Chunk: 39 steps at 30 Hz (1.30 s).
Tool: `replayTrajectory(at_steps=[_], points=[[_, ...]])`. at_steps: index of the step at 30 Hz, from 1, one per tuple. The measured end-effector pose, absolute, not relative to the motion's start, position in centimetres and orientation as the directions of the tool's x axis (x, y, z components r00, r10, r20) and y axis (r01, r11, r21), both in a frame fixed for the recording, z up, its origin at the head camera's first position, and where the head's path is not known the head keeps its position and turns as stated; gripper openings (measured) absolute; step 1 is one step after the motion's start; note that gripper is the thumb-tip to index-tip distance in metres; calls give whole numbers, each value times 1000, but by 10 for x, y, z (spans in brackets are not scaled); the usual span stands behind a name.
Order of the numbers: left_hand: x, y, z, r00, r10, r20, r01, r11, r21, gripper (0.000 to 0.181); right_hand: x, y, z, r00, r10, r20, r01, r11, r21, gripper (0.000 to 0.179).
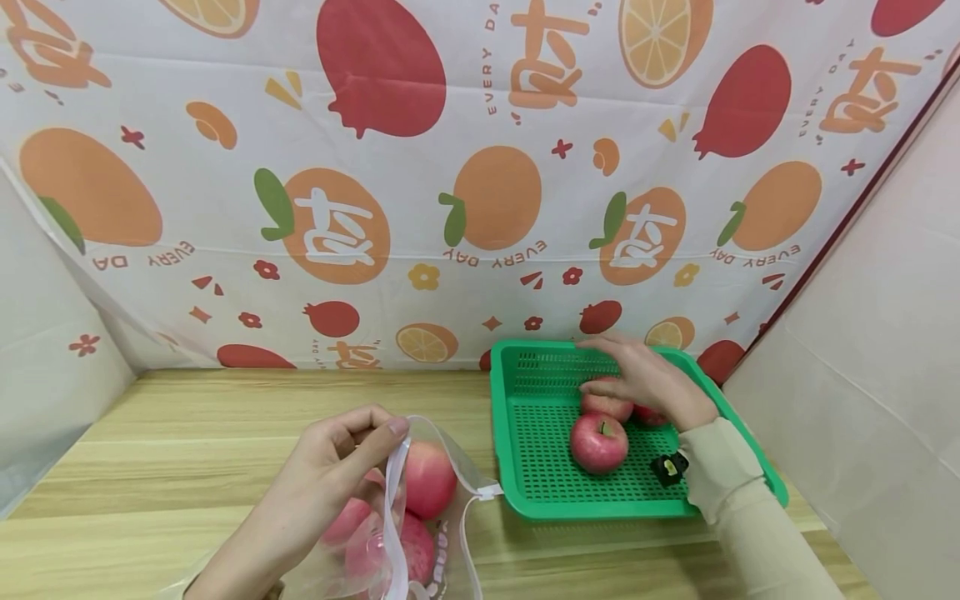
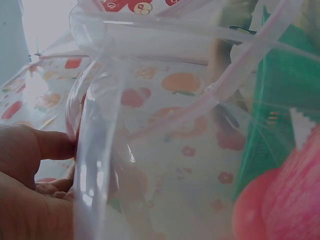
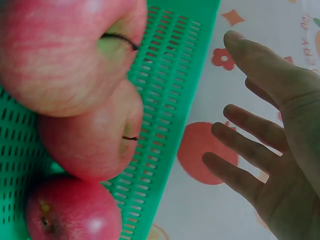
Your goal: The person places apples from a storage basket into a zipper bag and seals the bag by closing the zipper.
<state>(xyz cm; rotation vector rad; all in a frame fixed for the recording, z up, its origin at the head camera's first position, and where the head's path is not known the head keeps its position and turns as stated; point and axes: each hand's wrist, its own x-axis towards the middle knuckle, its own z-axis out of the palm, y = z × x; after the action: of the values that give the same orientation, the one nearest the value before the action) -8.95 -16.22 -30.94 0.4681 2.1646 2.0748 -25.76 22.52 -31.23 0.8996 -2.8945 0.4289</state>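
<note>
My left hand pinches the rim of a clear zip bag between thumb and fingers, and the bag's mouth stands apart. Several red apples lie inside the bag. Over the back of a green basket, my right hand is spread with nothing in its grasp. Three apples sit in the basket: the front one has its stem up, another is behind it, and a third is partly hidden by the hand. In the right wrist view the fingers are straight and apart from the apples.
A small black device is at the right wrist, over the basket. The wooden table meets a fruit-print cloth hung at the back. A pale wall rises on the right.
</note>
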Motion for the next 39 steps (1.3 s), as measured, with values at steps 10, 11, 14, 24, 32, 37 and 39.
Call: replayTrajectory(at_steps=[10, 11, 14, 24, 32, 37, 39], points=[[-91, -164, -311, -935, 322, 152, 165, 15, 986, 26, -268, 230, -322, -855, -514, 72, -516, 829, -216, 64], [-91, -164, -311, -935, 320, 151, 165, 17, 986, 26, -269, 231, -323, -858, -509, 64, -510, 833, -215, 65], [-90, -163, -310, -940, 310, 142, 158, 28, 987, 27, -270, 232, -325, -869, -493, 43, -490, 846, -207, 67], [-90, -161, -310, -944, 296, 143, 156, 22, 987, 27, -275, 235, -332, -873, -488, 6, -479, 855, -199, 68], [-91, -160, -311, -943, 298, 146, 157, 13, 987, 27, -278, 238, -338, -878, -478, -26, -460, 856, -236, 65], [-90, -159, -311, -945, 294, 143, 155, 19, 988, 28, -278, 237, -341, -881, -471, -43, -448, 860, -245, 64], [-90, -159, -311, -947, 292, 136, 149, 23, 989, 28, -278, 238, -343, -878, -477, -43, -454, 858, -238, 62]])
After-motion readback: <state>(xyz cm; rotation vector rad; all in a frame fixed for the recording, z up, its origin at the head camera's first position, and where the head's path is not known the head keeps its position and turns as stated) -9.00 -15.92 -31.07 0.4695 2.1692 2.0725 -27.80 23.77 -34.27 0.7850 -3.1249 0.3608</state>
